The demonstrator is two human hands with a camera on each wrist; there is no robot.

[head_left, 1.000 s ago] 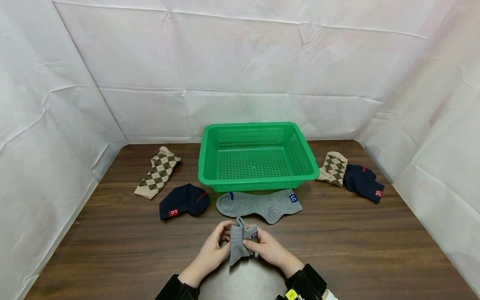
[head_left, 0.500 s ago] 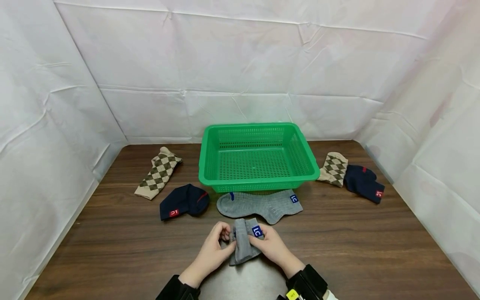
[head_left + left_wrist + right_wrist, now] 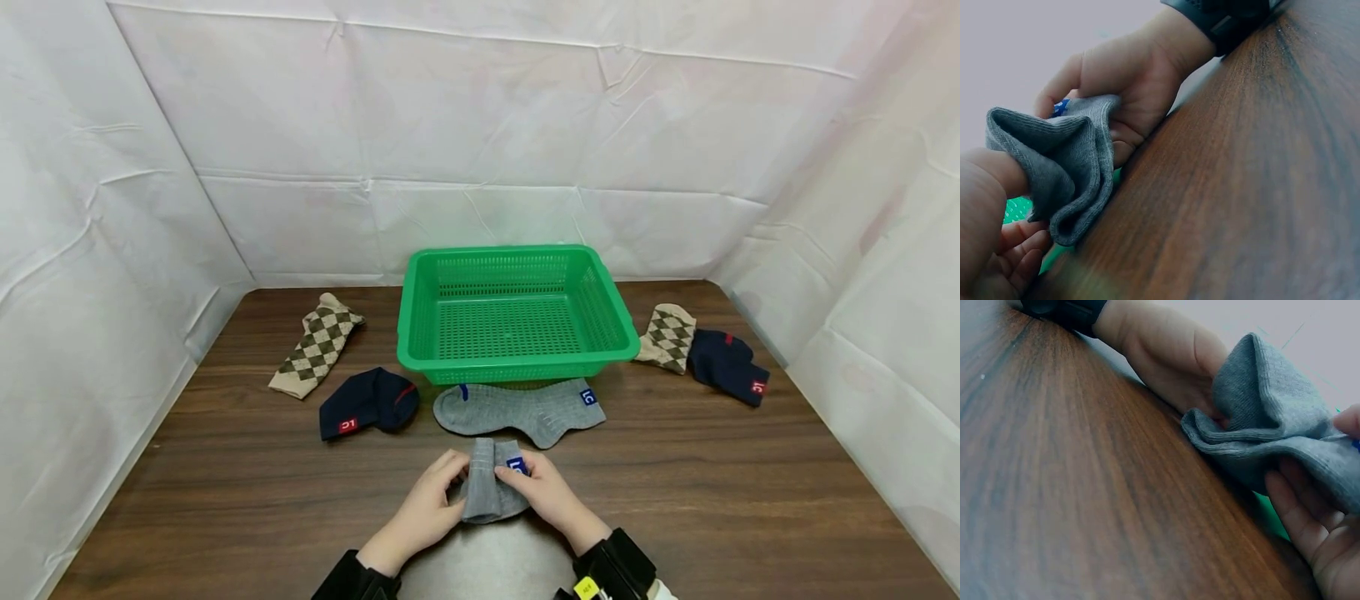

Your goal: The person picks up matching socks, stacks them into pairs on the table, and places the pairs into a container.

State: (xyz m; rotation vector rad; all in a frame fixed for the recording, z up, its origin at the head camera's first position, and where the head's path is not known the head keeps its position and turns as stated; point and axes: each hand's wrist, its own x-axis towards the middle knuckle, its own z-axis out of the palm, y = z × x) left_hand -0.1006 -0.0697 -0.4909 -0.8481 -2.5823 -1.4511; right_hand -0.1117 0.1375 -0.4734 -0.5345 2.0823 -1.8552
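Currently, on the near side of a green basket (image 3: 517, 368), a folded grey sock (image 3: 486, 492) is passing through careful handling at a wooden table (image 3: 225, 492). The left hand (image 3: 429, 502) is gripping one edge, its thumb resting inside a fold; the right hand (image 3: 551, 497) is pinching the other edge beside a blue label (image 3: 517, 465), thumb in front and fingers behind. Folding is seemingly well under way on this one: the cloth is showing doubled layers, though the shape is looking loose and unfinished. Between it and the basket, a flat grey sock (image 3: 517, 410) is lying stretched out. Left of the basket, one navy sock (image 3: 365, 404) is lying toward the near side and one argyle sock (image 3: 318, 346) farther off. Right of the basket, a second argyle sock (image 3: 670, 335) is lying just beside the corner, with a second navy sock (image 3: 722, 365) touching it. All six are sitting outside the basket; five are lying untouched by either hand.
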